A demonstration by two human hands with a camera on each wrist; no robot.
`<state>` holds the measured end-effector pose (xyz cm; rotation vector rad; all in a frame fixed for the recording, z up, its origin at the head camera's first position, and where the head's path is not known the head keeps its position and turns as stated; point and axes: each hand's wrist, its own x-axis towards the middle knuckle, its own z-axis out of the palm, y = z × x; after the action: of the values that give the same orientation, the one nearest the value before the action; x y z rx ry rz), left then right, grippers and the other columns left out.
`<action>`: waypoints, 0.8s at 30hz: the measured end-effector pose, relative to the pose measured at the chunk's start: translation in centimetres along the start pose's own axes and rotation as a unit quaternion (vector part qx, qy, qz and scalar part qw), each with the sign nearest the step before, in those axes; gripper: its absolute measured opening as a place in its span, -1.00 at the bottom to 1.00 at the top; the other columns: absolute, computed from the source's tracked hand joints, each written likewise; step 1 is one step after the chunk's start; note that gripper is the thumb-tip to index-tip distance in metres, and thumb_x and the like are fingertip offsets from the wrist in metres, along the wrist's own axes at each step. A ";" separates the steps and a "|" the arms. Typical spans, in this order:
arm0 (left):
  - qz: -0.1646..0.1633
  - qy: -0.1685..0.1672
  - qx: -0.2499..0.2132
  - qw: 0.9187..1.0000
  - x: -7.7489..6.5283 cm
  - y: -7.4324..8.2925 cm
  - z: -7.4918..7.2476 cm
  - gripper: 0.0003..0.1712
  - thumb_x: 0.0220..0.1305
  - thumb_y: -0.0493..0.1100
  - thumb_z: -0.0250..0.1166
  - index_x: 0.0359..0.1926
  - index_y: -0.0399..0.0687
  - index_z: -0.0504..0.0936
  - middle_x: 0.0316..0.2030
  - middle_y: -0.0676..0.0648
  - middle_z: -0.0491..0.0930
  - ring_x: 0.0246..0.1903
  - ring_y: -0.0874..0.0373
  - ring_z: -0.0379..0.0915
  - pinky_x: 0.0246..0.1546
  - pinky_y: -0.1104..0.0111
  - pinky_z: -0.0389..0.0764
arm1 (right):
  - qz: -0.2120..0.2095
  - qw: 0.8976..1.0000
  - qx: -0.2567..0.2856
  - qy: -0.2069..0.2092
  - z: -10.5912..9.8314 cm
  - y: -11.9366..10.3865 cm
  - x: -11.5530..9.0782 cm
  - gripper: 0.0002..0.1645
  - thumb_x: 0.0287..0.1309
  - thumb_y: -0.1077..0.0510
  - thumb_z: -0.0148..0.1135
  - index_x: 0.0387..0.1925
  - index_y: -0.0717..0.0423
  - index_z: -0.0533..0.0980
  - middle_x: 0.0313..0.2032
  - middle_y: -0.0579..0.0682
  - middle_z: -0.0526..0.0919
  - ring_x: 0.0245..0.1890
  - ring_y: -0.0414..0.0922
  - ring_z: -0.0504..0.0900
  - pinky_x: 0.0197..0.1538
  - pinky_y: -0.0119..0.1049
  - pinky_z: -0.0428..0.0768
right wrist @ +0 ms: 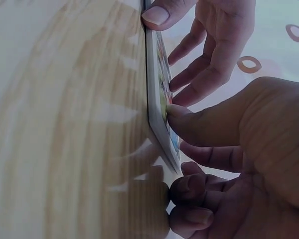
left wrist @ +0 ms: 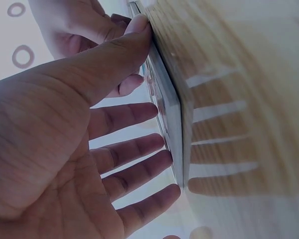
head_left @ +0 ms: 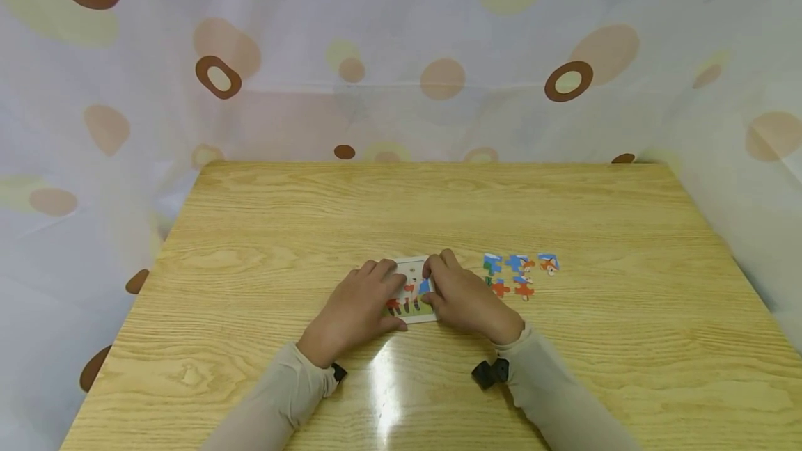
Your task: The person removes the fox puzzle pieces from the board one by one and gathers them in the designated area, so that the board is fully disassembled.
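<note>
A shallow white-framed puzzle board (head_left: pixel 421 320) lies flat on the table between the two hands. Inside its frame shows part of a picture with red figures on green. My left hand (head_left: pixel 363 303) rests at the board's left side, its thumb against the near edge and its nearly straight fingers touching the frame and the inside. At the right side, my right hand (head_left: pixel 466 296) holds a blue-and-green puzzle piece (head_left: pixel 425 288) between thumb and index finger, down at the board's surface. Its other fingers (right wrist: pixel 189 189) are curled beside the board's edge. The fingers partly hide the piece.
Several loose puzzle pieces (head_left: pixel 517 264) in blue and orange lie in two rough rows right of the right hand. The wooden table (head_left: pixel 282 207) ends at a patterned curtain (head_left: pixel 401 54) behind and at both sides. Dark wrist straps (head_left: pixel 491 373) stick out below the sleeves.
</note>
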<state>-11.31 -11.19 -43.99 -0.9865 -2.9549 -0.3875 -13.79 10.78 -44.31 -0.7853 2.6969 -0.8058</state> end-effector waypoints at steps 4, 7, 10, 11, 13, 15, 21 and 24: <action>-0.001 -0.002 -0.003 1.000 0.0 0.1 -0.1 -0.26 0.03 0.21 0.61 0.11 -0.10 0.60 0.19 -0.16 0.52 0.11 -0.11 0.48 0.01 0.07 0.61 | -0.006 1.000 0.004 0.019 0.2 0.1 0.1 -0.70 0.34 0.24 0.35 -0.05 0.17 0.40 -0.25 0.00 0.33 -0.53 -0.16 0.39 -0.44 -0.31 0.43; -0.004 -0.005 -0.006 1.000 0.1 0.2 -0.2 -0.25 0.04 0.20 0.61 0.13 -0.12 0.60 0.21 -0.18 0.51 0.13 -0.11 0.47 0.04 0.06 0.60 | -0.011 0.999 0.015 0.033 0.3 0.1 0.2 -0.73 0.34 0.25 0.34 -0.10 0.15 0.38 -0.28 -0.01 0.34 -0.49 -0.16 0.37 -0.43 -0.31 0.42; -0.002 -0.005 -0.004 1.000 0.1 0.3 -0.3 -0.24 0.04 0.20 0.61 0.14 -0.12 0.60 0.21 -0.18 0.52 0.13 -0.11 0.47 0.04 0.06 0.61 | -0.015 0.998 0.043 0.034 0.2 0.2 0.3 -0.75 0.34 0.28 0.34 -0.16 0.13 0.37 -0.36 -0.05 0.38 -0.47 -0.17 0.37 -0.41 -0.31 0.40; -0.002 -0.004 -0.003 1.000 0.1 0.3 -0.3 -0.25 0.04 0.20 0.61 0.13 -0.11 0.60 0.21 -0.18 0.52 0.13 -0.12 0.48 0.04 0.06 0.61 | -0.015 0.998 0.054 0.032 0.2 0.2 0.4 -0.75 0.34 0.29 0.34 -0.18 0.12 0.37 -0.39 -0.06 0.38 -0.47 -0.17 0.36 -0.41 -0.32 0.38; -0.001 -0.005 0.001 1.000 0.0 0.3 -0.3 -0.25 0.03 0.21 0.61 0.13 -0.10 0.61 0.21 -0.17 0.52 0.13 -0.11 0.48 0.03 0.07 0.61 | -0.021 0.997 0.074 0.028 0.1 0.3 0.5 -0.75 0.33 0.32 0.33 -0.21 0.13 0.37 -0.45 -0.09 0.39 -0.49 -0.19 0.36 -0.42 -0.33 0.37; -0.002 -0.007 0.004 1.000 0.0 0.3 -0.3 -0.25 0.03 0.21 0.61 0.14 -0.10 0.61 0.22 -0.18 0.52 0.13 -0.11 0.48 0.03 0.07 0.61 | -0.027 0.995 0.088 0.025 0.1 0.4 0.6 -0.75 0.33 0.34 0.32 -0.22 0.13 0.37 -0.49 -0.11 0.39 -0.52 -0.21 0.36 -0.43 -0.35 0.36; -0.006 -0.008 0.002 1.000 0.0 0.3 -0.3 -0.24 0.04 0.20 0.61 0.15 -0.11 0.60 0.22 -0.18 0.51 0.13 -0.11 0.47 0.05 0.07 0.61 | -0.041 0.992 0.116 0.031 0.0 0.6 0.8 -0.76 0.33 0.37 0.31 -0.16 0.16 0.38 -0.46 -0.09 0.44 -0.48 -0.20 0.40 -0.38 -0.34 0.41; -0.007 -0.007 0.002 1.000 0.0 0.3 -0.2 -0.25 0.03 0.19 0.61 0.13 -0.10 0.60 0.21 -0.17 0.52 0.11 -0.10 0.48 0.04 0.08 0.61 | -0.048 0.990 0.127 0.033 0.0 0.9 0.9 -0.79 0.32 0.38 0.31 -0.15 0.16 0.43 -0.41 -0.09 0.51 -0.44 -0.20 0.44 -0.33 -0.33 0.46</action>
<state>-11.14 -11.02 -43.72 -0.9727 -2.9757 -0.3770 -14.88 10.94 -44.82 -0.8448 2.5565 -1.1883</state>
